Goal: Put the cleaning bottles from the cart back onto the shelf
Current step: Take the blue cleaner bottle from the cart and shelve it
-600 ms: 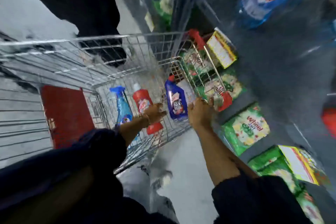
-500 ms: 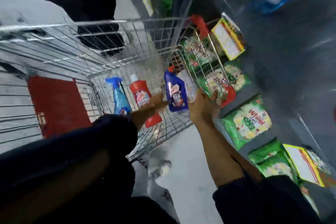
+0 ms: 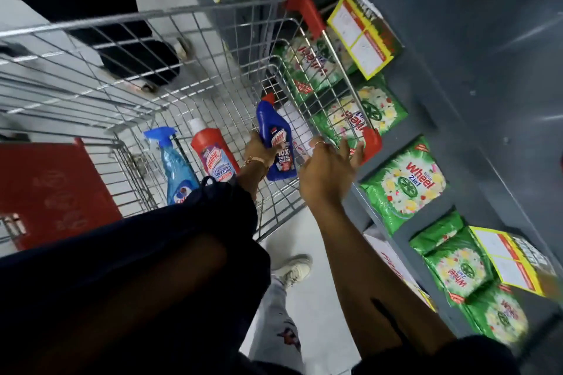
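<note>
**A:** So, from your head camera, where do you stand with the bottles?

**B:** Early, by the look of it. Your left hand (image 3: 259, 151) is closed around the dark blue bottle (image 3: 275, 143), low inside the cart (image 3: 170, 82), red cap pointing away from you. It looks tipped up off the wire floor, though I cannot tell whether its base is clear.

**A:** And your right hand?

**B:** Your right hand (image 3: 327, 170) is open, fingers spread, holding nothing. It sits at the near right rim of the cart, just beside the red corner guard (image 3: 371, 143).

**A:** What remains in the cart?

**B:** Two more: the red bottle (image 3: 213, 152) and the light blue spray bottle (image 3: 173, 164), side by side to the left of your left wrist, neither touched.

**A:** Anything shelved?

**B:** Not that you can see. The shelf (image 3: 475, 76) on your right shows green detergent packets (image 3: 402, 189) and yellow tags (image 3: 359, 36). I judge all three bottles are still to go, the dark blue one first.
</note>
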Available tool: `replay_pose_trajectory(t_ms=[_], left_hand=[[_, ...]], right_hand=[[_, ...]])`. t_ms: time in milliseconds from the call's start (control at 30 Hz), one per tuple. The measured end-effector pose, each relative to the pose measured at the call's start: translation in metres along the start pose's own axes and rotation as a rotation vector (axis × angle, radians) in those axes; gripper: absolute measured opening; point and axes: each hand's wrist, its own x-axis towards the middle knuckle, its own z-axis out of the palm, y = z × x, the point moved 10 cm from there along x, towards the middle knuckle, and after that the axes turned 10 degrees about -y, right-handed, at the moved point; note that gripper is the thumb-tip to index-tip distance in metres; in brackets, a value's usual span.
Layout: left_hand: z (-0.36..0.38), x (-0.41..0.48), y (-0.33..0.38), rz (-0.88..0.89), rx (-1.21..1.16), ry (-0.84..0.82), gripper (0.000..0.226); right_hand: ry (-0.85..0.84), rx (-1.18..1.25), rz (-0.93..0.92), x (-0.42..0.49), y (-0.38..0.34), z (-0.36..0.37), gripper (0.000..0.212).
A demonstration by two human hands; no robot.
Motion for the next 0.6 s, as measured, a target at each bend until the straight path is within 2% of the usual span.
replay_pose_trajectory(t_ms=[67, 133, 233, 300, 367, 433, 500, 600], left_hand=[[-0.014, -0.013, 0.009, 0.053, 0.003, 0.009, 0.045], [-0.031, -0.036, 0.026, 0.136, -0.018, -0.008, 0.044], [-0.066, -0.094, 0.063, 0.311, -0.125, -0.006, 0.043], [-0.086, -0.143, 0.093, 0.412, -0.230, -0.019, 0.041], [-0.096, -0.186, 0.119, 0.483, -0.290, -0.063, 0.042], [-0.094, -0.233, 0.145, 0.551, -0.319, -0.115, 0.043], [-0.079, -0.276, 0.166, 0.618, -0.338, -0.190, 0.040], [-0.038, -0.333, 0.182, 0.680, -0.319, -0.333, 0.037]], right_hand=[[0.022, 0.054, -0.034, -0.001, -0.002, -0.001, 0.035], [0.067, 0.134, -0.074, -0.004, 0.000, -0.006, 0.033], [0.005, 0.234, -0.133, -0.002, 0.003, -0.006, 0.035], [-0.118, 0.509, -0.168, -0.003, 0.008, -0.012, 0.041], [-0.305, 0.970, -0.188, -0.018, 0.007, -0.028, 0.041], [-0.467, 1.317, -0.260, -0.055, 0.001, -0.057, 0.026], [-0.490, 1.461, -0.315, -0.097, 0.008, -0.085, 0.015], [-0.362, 1.650, -0.268, -0.151, 0.054, -0.103, 0.024]])
